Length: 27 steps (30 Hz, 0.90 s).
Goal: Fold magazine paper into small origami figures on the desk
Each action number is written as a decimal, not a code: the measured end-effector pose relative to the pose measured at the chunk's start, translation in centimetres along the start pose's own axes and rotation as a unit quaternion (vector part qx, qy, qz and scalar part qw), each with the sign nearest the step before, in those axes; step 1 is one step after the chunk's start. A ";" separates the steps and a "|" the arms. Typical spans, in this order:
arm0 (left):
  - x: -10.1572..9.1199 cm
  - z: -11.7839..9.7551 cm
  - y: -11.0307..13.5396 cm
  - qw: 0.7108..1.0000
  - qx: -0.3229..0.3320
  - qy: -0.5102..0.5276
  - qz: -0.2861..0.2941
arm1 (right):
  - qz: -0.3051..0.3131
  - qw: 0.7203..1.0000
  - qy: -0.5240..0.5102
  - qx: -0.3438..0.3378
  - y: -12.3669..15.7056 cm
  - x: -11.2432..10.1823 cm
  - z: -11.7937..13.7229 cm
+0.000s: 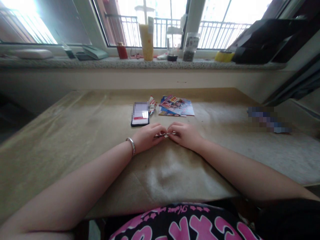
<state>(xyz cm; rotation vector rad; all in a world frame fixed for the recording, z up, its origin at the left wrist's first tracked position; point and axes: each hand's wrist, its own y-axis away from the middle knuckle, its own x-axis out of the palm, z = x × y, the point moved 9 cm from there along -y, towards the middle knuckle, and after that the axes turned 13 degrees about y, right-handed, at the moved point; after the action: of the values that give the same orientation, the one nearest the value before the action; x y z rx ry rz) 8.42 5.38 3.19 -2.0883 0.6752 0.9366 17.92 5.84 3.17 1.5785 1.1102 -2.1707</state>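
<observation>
My left hand [147, 136] and my right hand [185, 134] meet at the middle of the paper-covered table [75, 133]. Both pinch a small, thin, flat piece [166, 134] between their fingertips, low over the table; I cannot make out what it is. A silver bangle [131, 145] circles my left wrist. Just beyond my left hand lies a phone [140, 115] with its screen lit. Beside the phone are a small torn wrapper [151, 104] and a stack of colourful printed cards [176, 106].
A blurred bluish object [268, 120] lies at the table's right side. The stone windowsill [100, 62] behind holds a tall yellow drink cup [146, 36], a red cup [122, 51], jars [190, 46], and a black device [265, 40] at the far right.
</observation>
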 end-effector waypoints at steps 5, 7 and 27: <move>0.2 -0.1 -0.2 0.998 0.018 -0.050 0.015 | -0.016 0.993 0.102 -0.062 0.0 -0.6 1.0; 0.5 -0.1 -0.2 0.997 0.025 -0.054 0.040 | -0.004 0.990 0.116 -0.084 0.0 -0.2 1.3; 1.3 -2.2 0.2 0.973 0.120 -0.178 0.079 | 0.039 0.993 0.018 -0.110 0.1 0.5 1.0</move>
<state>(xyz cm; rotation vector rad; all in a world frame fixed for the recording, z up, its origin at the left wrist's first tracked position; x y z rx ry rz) 9.93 3.27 3.13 -1.6186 0.7315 1.2160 17.08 5.18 2.84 1.5417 1.2292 -1.9043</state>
